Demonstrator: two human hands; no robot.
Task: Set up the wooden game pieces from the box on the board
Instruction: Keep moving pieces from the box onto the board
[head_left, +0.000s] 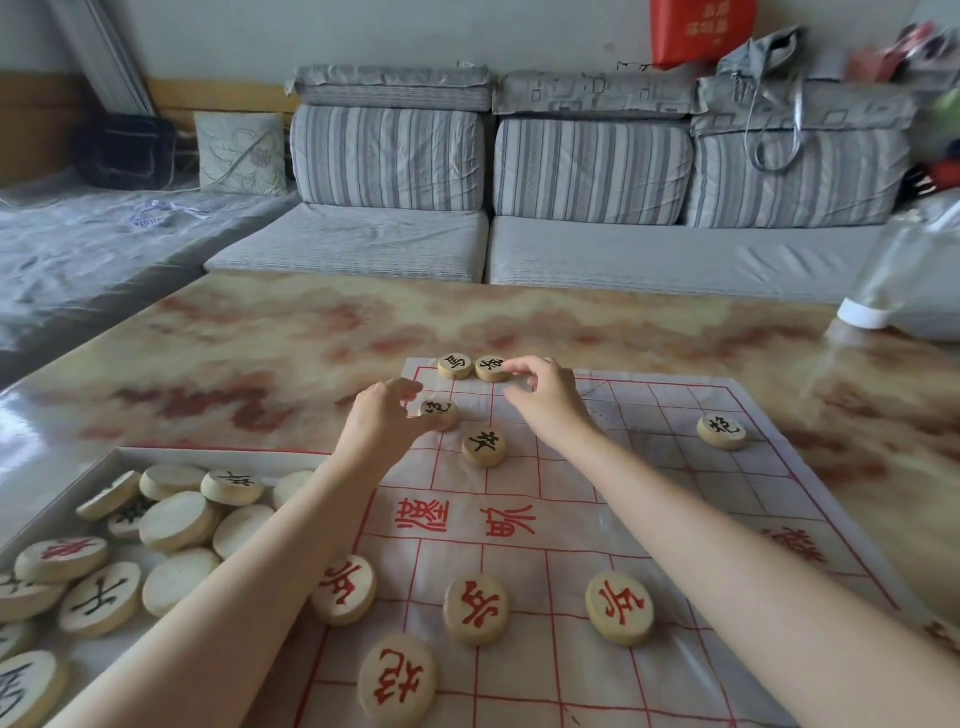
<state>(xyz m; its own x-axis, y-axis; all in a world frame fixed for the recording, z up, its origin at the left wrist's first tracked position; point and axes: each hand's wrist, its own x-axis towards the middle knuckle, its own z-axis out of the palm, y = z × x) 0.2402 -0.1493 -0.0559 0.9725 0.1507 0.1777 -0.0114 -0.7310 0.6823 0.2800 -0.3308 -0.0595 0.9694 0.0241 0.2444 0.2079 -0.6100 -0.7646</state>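
The left hand pinches a black-lettered disc by its left rim, near the far left corner of the board, a little short of its far edge. The right hand reaches to that far edge, with curled fingertips against the second back-row disc. Whether it grips the piece or only nudges it I cannot tell, since the fingers hide the contact.

To place the held piece well, I would slide it until its centre sits on a crossing of the red lines, not inside a square. It should mirror the matching disc near the right edge. Then the fingers should lift straight up, because the board is a thin sheet on the table and a sideways drag could rumple it.

Each disc lies flat with its inked face up. Being round, it has no long axis — only the lettering points, and on the held disc the character is not upright to the person. The board's long axis runs from the person's edge toward the far edge. More discs wait in the box at the near left corner of the table
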